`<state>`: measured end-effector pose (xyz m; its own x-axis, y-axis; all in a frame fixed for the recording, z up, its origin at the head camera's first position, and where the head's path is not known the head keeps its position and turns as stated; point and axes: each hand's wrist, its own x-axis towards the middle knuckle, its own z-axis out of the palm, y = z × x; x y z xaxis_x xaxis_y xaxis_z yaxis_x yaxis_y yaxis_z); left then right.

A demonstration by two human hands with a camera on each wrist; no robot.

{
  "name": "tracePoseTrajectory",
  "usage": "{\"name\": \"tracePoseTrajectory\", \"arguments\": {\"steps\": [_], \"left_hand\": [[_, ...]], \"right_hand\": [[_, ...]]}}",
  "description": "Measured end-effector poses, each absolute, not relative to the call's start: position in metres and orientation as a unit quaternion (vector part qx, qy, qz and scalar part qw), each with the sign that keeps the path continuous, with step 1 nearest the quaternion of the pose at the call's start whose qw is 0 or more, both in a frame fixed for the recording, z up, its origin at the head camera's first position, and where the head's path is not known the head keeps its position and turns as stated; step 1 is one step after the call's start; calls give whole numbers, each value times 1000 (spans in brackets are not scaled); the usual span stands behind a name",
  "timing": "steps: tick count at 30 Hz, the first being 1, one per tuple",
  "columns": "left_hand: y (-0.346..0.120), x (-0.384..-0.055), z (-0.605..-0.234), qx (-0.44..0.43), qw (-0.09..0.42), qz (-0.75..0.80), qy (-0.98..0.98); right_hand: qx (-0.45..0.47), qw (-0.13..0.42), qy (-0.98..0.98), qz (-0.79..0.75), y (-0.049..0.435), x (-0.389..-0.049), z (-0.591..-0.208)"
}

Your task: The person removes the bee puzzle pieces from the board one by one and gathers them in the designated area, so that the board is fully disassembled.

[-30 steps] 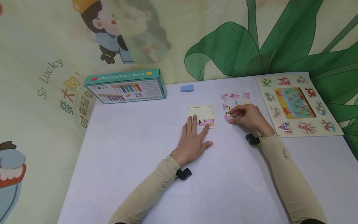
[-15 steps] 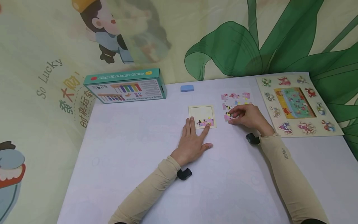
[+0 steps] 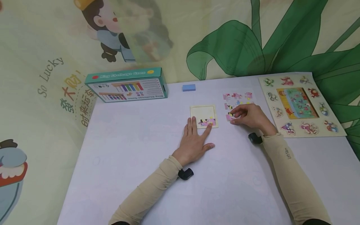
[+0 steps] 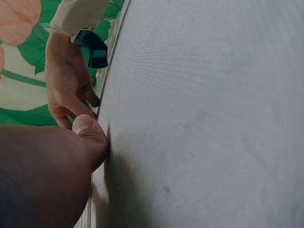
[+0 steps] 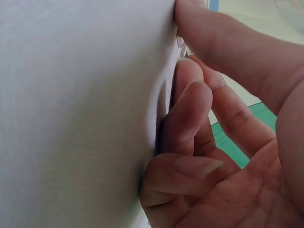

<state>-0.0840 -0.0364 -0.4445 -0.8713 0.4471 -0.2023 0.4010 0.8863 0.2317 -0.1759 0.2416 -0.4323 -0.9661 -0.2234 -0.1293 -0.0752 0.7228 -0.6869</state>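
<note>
In the head view a small square puzzle tray [image 3: 202,111] lies on the white table, with joined pink and yellow pieces [image 3: 208,122] along its bottom. My left hand [image 3: 190,143] lies flat with straight, spread fingers, fingertips on the tray's lower edge and the index finger on the joined pieces. To the right, several loose jigsaw pieces [image 3: 237,96] lie in rows. My right hand [image 3: 249,118] pinches a pink and black jigsaw piece [image 3: 229,117] of the nearest row between thumb and index finger; the hand hides neighbouring pieces. In the right wrist view its other fingers [image 5: 187,116] curl against the table.
A large animal puzzle board [image 3: 271,106] lies at the right. At the back are a blue block [image 3: 189,87] and a Ring Challenge Game box [image 3: 129,89] standing at the left. A printed cloth [image 3: 174,37] hangs behind the table.
My left fingers have drawn back slightly toward me on the tray. My right hand keeps its place at the jigsaw piece. The head view has shifted a little.
</note>
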Motion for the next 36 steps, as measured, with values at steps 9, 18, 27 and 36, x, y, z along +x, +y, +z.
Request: {"name": "tracePoseTrajectory", "arguments": {"steps": [9,18,27,36], "left_hand": [[-36,-85,-446,219,127,90,963],[-37,-86,-447,207,143,95,963],[-38,-85,-446,214,144,89,962],[-38,-83,-444,218,145,72,962]], "right_hand": [[-75,107,916,-380,238,-177,-429],[-122,98,908,-389,201,-185,-421],[-174,142,902,-368,162,-192,-422],[-157,186,908,-342,145,-189,-419]]}}
